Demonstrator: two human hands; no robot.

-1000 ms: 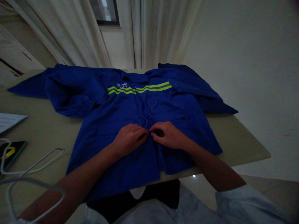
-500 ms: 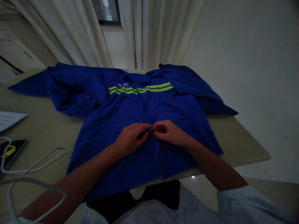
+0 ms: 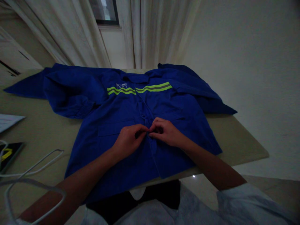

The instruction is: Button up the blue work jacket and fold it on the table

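Note:
A blue work jacket [image 3: 119, 109] lies spread out front side up, its collar away from me and its hem near the table's front edge. Yellow-green reflective stripes [image 3: 153, 88] cross its chest, and a small white print sits above the left stripe. My left hand [image 3: 128, 137] pinches the front placket at the middle of the jacket. Right beside it, fingertips almost meeting, my right hand [image 3: 165, 132] pinches the same placket. A button [image 3: 143, 116] shows just above the hands. Whatever small part lies between my fingertips is hidden.
The pale table [image 3: 239, 140] carries the jacket. On the left lie a white cable [image 3: 44, 159], a sheet of paper [image 3: 10, 121] and a dark flat object with a yellow mark [image 3: 11, 153]. Curtains [image 3: 159, 34] hang behind the table, with a wall at right.
My hands stay pinched on the placket, their fingertips shifting slightly and the right fingers drawing closer in. The whole view has moved a little, so everything sits slightly further left.

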